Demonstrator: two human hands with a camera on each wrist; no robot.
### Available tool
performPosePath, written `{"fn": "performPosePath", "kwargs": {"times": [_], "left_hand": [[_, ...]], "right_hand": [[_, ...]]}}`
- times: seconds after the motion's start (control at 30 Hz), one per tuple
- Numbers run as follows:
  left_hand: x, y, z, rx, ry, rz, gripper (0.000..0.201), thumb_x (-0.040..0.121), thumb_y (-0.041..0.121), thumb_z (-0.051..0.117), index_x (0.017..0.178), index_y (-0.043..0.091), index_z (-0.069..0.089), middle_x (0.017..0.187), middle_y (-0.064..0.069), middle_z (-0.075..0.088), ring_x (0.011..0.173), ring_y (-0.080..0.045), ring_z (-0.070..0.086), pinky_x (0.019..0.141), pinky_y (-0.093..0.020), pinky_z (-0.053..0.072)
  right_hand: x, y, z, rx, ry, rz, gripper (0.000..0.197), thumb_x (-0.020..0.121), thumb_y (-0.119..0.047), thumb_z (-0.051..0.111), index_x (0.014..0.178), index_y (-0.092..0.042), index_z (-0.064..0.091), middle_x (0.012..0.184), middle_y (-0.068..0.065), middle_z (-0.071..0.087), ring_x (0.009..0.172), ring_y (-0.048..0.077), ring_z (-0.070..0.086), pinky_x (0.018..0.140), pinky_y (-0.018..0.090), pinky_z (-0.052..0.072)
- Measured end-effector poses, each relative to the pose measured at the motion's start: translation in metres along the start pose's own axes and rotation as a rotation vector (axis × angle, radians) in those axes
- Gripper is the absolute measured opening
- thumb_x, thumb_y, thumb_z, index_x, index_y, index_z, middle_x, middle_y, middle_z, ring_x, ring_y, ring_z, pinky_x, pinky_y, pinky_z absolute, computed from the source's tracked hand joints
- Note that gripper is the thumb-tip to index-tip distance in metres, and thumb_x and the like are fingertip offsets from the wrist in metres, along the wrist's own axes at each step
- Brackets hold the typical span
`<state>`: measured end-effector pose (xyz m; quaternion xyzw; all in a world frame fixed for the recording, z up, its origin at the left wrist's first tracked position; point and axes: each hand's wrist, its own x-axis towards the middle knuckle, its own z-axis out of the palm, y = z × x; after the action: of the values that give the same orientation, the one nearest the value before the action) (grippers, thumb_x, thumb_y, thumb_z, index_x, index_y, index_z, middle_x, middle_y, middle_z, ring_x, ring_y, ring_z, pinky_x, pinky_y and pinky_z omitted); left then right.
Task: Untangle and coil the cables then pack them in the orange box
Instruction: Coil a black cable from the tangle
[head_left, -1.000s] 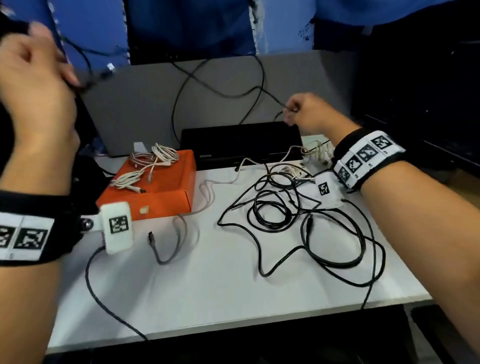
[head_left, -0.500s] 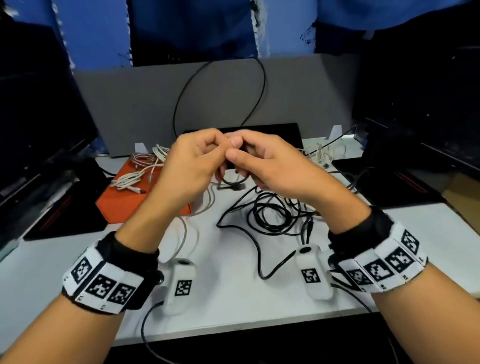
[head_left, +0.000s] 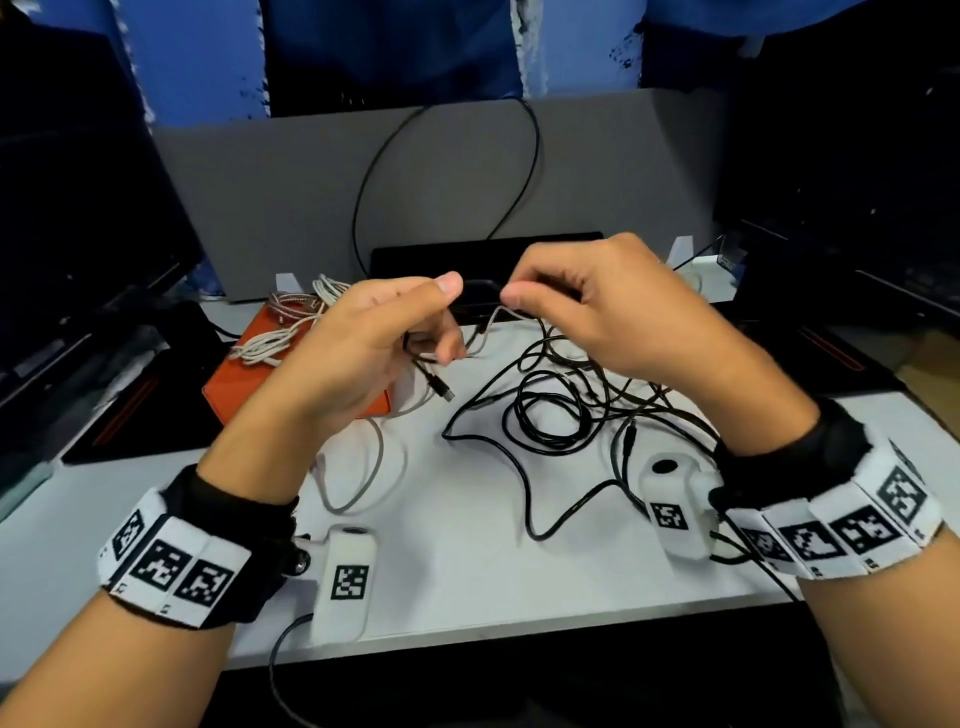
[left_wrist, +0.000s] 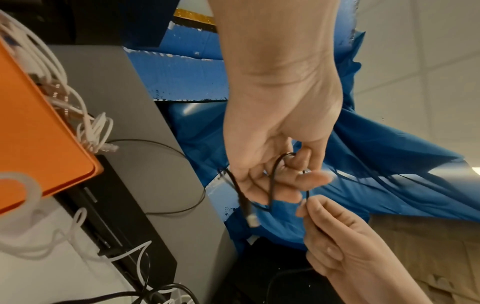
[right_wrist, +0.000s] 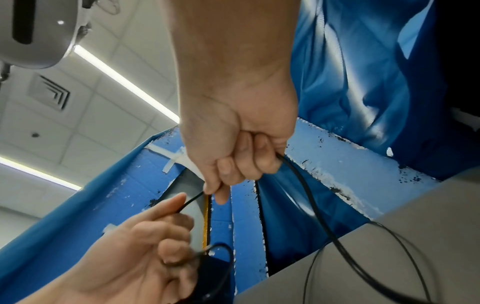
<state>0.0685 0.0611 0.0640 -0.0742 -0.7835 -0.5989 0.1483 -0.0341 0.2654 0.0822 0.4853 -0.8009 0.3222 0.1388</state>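
Your left hand (head_left: 363, 343) is clamped on a black cable (left_wrist: 272, 181) near its plug; your right hand (head_left: 613, 312) pinches it beside. Feed even loops into the left, above the surface (head_left: 467, 519); the orange box (head_left: 234, 384) waits left.

Bright, even overhead light from ceiling strip lights (right_wrist: 124, 82); soft shadows on counter (head_left: 467, 545). Wide-angle bending at edges. Motion blur on black cable (left_wrist: 244, 197), wrist views slightly soft.
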Motion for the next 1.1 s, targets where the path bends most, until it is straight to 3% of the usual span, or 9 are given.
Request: {"fn": "performPosePath", "kwargs": {"times": [0.17, 0.3, 0.43, 0.6, 0.67, 0.7, 0.8, 0.93, 1.1], "left_hand": [[0.0, -0.003, -0.014, -0.134, 0.039, -0.017, 0.042, 0.1, 0.035, 0.053, 0.061, 0.019, 0.047, 0.047, 0.0, 0.038, 0.047, -0.017, 0.041, 0.071, -0.034, 0.053], [0.0, -0.005, -0.021, -0.095, 0.035, -0.083, 0.04, 0.101, 0.039, 0.054, 0.068, 0.017, 0.048, 0.049, 0.002, 0.034, 0.038, -0.01, 0.024, 0.051, -0.027, 0.042], [0.001, -0.01, -0.013, -0.133, 0.044, -0.134, 0.035, 0.099, 0.038, 0.054, 0.072, 0.015, 0.052, 0.051, 0.003, 0.032, 0.038, -0.008, 0.022, 0.047, -0.024, 0.036], [0.001, -0.012, 0.009, -0.062, 0.055, -0.125, 0.033, 0.096, 0.033, 0.061, 0.076, 0.007, 0.067, 0.052, -0.006, 0.035, 0.04, -0.012, 0.028, 0.05, -0.031, 0.028], [0.001, -0.013, 0.011, -0.036, 0.056, -0.121, 0.033, 0.094, 0.034, 0.066, 0.077, 0.007, 0.07, 0.052, -0.008, 0.036, 0.046, -0.019, 0.028, 0.052, -0.039, 0.021], [0.0, -0.013, 0.01, -0.024, 0.049, -0.122, 0.033, 0.093, 0.036, 0.068, 0.077, 0.008, 0.07, 0.051, -0.008, 0.038, 0.049, -0.02, 0.028, 0.053, -0.044, 0.017], [-0.001, -0.01, 0.004, 0.014, 0.027, -0.147, 0.034, 0.093, 0.04, 0.069, 0.078, 0.009, 0.071, 0.054, -0.004, 0.04, 0.051, -0.018, 0.029, 0.056, -0.045, 0.014], [-0.001, -0.005, 0.005, -0.087, -0.019, -0.151, 0.029, 0.098, 0.029, 0.056, 0.082, 0.006, 0.065, 0.057, 0.0, 0.038, 0.055, -0.014, 0.037, 0.057, -0.027, 0.038], [-0.002, -0.004, -0.003, -0.23, -0.036, -0.135, 0.034, 0.105, 0.027, 0.046, 0.076, 0.014, 0.055, 0.056, 0.0, 0.039, 0.064, -0.023, 0.052, 0.087, -0.04, 0.047]], "right_hand": [[0.008, 0.028, -0.011, -0.068, 0.253, 0.077, 0.02, 0.105, -0.032, 0.056, 0.09, -0.021, 0.063, 0.065, -0.01, 0.056, 0.063, -0.001, 0.054, 0.058, 0.011, 0.035], [0.012, 0.059, -0.03, -0.16, 0.448, 0.207, 0.025, 0.107, -0.031, 0.051, 0.095, -0.012, 0.063, 0.074, 0.001, 0.059, 0.068, 0.022, 0.052, 0.064, 0.031, 0.035], [0.01, 0.076, -0.036, -0.306, 0.192, 0.379, 0.019, 0.104, -0.036, 0.053, 0.104, -0.022, 0.065, 0.101, 0.008, 0.071, 0.101, 0.035, 0.063, 0.09, 0.044, 0.05], [0.007, 0.024, 0.001, -0.273, -0.08, 0.085, 0.058, 0.103, -0.025, 0.053, 0.158, -0.024, 0.034, 0.155, 0.003, 0.044, 0.144, 0.025, 0.038, 0.124, 0.047, 0.02], [0.002, 0.003, 0.023, -0.149, -0.15, -0.06, 0.048, 0.105, -0.026, 0.051, 0.152, -0.025, 0.044, 0.142, -0.001, 0.058, 0.13, 0.014, 0.052, 0.115, 0.039, 0.036], [0.001, -0.002, 0.031, -0.073, -0.167, -0.086, 0.034, 0.106, -0.025, 0.05, 0.139, -0.025, 0.056, 0.121, -0.006, 0.067, 0.109, 0.004, 0.061, 0.098, 0.032, 0.046], [0.002, -0.001, 0.032, 0.02, -0.157, -0.092, 0.018, 0.108, -0.028, 0.051, 0.104, -0.019, 0.067, 0.07, -0.011, 0.054, 0.067, 0.004, 0.053, 0.062, 0.025, 0.038], [0.006, 0.009, 0.022, 0.012, -0.053, -0.124, 0.028, 0.106, -0.039, 0.05, 0.11, -0.023, 0.072, 0.087, -0.007, 0.071, 0.083, 0.012, 0.065, 0.078, 0.04, 0.051], [0.009, 0.02, 0.014, 0.0, 0.302, -0.005, 0.026, 0.106, -0.038, 0.052, 0.109, -0.024, 0.073, 0.084, -0.007, 0.072, 0.078, 0.011, 0.065, 0.077, 0.041, 0.054]]}}
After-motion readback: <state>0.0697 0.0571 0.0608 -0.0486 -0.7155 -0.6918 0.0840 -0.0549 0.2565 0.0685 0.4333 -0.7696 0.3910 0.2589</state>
